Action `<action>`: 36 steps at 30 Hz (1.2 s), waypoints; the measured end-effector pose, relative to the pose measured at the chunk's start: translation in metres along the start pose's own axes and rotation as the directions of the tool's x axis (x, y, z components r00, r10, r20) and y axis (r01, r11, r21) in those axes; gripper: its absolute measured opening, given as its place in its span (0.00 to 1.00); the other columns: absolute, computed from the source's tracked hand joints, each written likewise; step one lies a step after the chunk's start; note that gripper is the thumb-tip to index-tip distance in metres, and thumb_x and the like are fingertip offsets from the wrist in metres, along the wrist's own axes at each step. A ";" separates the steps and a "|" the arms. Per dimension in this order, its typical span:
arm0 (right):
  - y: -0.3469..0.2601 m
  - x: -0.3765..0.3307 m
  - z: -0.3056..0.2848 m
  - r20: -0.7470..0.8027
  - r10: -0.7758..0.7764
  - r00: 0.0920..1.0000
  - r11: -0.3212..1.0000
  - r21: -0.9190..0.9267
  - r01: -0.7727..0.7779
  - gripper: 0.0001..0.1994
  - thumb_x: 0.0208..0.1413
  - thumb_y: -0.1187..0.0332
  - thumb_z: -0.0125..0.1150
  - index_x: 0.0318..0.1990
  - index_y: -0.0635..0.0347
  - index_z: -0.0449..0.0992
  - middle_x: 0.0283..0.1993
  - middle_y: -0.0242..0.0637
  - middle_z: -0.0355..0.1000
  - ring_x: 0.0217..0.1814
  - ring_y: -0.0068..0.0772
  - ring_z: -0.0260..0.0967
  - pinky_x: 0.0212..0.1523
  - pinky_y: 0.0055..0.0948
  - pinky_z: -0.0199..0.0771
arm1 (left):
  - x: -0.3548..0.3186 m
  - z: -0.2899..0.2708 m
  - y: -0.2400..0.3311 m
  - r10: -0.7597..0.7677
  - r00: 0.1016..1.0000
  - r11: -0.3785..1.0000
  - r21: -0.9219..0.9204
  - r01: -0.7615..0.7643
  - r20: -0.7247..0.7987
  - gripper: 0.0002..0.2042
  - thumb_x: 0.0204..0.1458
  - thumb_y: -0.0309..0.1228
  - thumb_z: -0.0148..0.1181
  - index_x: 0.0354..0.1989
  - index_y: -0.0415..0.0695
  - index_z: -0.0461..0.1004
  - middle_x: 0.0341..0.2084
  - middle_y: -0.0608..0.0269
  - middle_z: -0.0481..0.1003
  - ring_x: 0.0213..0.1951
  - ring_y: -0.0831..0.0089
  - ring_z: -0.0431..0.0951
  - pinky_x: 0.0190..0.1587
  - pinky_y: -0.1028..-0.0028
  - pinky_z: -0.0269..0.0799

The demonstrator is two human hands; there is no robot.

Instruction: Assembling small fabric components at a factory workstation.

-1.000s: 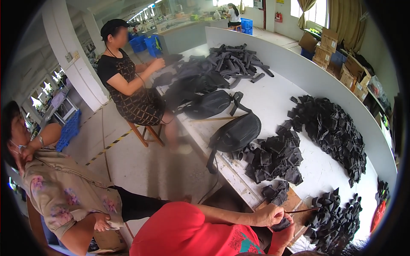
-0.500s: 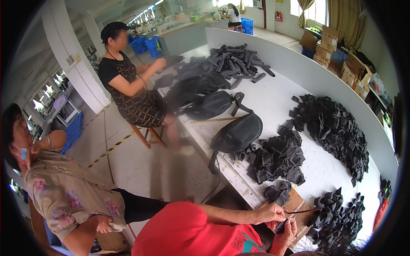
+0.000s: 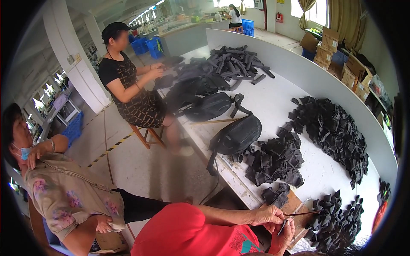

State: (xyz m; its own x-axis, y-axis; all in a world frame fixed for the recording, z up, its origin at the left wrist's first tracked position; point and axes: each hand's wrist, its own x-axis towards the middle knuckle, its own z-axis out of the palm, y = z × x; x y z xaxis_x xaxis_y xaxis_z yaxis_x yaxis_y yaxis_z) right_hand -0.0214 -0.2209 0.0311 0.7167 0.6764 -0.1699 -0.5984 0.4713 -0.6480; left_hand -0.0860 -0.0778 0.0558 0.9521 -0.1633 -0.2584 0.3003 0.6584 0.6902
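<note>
My left hand [image 3: 269, 216] and my right hand [image 3: 286, 235] meet at the table's near edge, fingers pinched together. Between them is a small black fabric piece [image 3: 281, 227], partly covered by the fingers. From beside the left fingertips a thin dark rod [image 3: 302, 213] points right, across a brown board [image 3: 294, 204]; whether the left fingers grip it I cannot tell. A pile of folded black pieces [image 3: 337, 219] lies right of my hands. Just beyond them sits a small heap of flat black pieces [image 3: 276, 194], with a larger heap [image 3: 277, 158] behind it.
Another broad black pile [image 3: 333, 136] lies along the white table's partition [image 3: 294, 72]. Black bags [image 3: 237, 134] rest at the left edge, with black strips [image 3: 235, 62] farther back. A seated person [image 3: 132, 85] works at the far left; another person [image 3: 72, 196] is close on my left.
My hands have shifted slightly, and the small black piece between them has turned more upright. The seated co-worker's hands have dropped toward the table.
</note>
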 end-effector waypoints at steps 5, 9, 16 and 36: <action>0.000 0.001 0.006 -0.039 -0.024 0.999 0.998 -0.056 0.022 0.03 0.51 0.73 0.53 0.32 0.61 0.68 0.28 0.31 0.69 0.28 0.20 0.68 0.27 0.18 0.69 | -0.002 0.007 0.004 0.078 0.995 0.991 0.111 -0.070 -0.065 0.09 0.48 0.32 0.52 0.29 0.38 0.70 0.17 0.64 0.72 0.15 0.81 0.70 0.16 0.85 0.63; -0.005 0.002 0.000 -0.031 -0.040 0.999 0.954 -0.298 0.029 0.03 0.50 0.73 0.54 0.30 0.61 0.68 0.28 0.29 0.68 0.25 0.17 0.63 0.25 0.15 0.63 | -0.002 0.008 0.006 0.180 0.976 0.952 0.269 -0.142 -0.122 0.07 0.45 0.30 0.51 0.28 0.37 0.69 0.15 0.65 0.70 0.16 0.80 0.70 0.17 0.83 0.63; -0.003 -0.003 0.022 -0.034 -0.356 0.934 0.666 -0.710 0.228 0.03 0.49 0.75 0.55 0.29 0.61 0.67 0.26 0.25 0.64 0.29 0.14 0.58 0.31 0.14 0.58 | -0.002 0.007 0.007 0.125 0.969 0.960 0.272 -0.064 -0.212 0.07 0.43 0.27 0.51 0.27 0.37 0.69 0.15 0.65 0.70 0.16 0.80 0.70 0.18 0.82 0.64; -0.002 -0.001 0.017 -0.096 -0.188 0.977 0.917 -0.374 0.140 0.05 0.53 0.68 0.53 0.28 0.57 0.67 0.25 0.26 0.68 0.24 0.15 0.63 0.26 0.13 0.63 | -0.006 0.004 0.000 0.243 0.959 0.946 0.254 -0.201 -0.147 0.06 0.47 0.29 0.53 0.25 0.39 0.68 0.16 0.69 0.68 0.18 0.83 0.68 0.21 0.83 0.64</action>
State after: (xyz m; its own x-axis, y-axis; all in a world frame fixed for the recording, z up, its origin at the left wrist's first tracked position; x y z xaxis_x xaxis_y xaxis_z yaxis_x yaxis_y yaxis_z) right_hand -0.0271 -0.2133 0.0449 0.8476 0.5181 -0.1151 -0.3141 0.3149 -0.8956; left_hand -0.0911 -0.0802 0.0601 0.9774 0.1117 -0.1796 0.1074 0.4694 0.8764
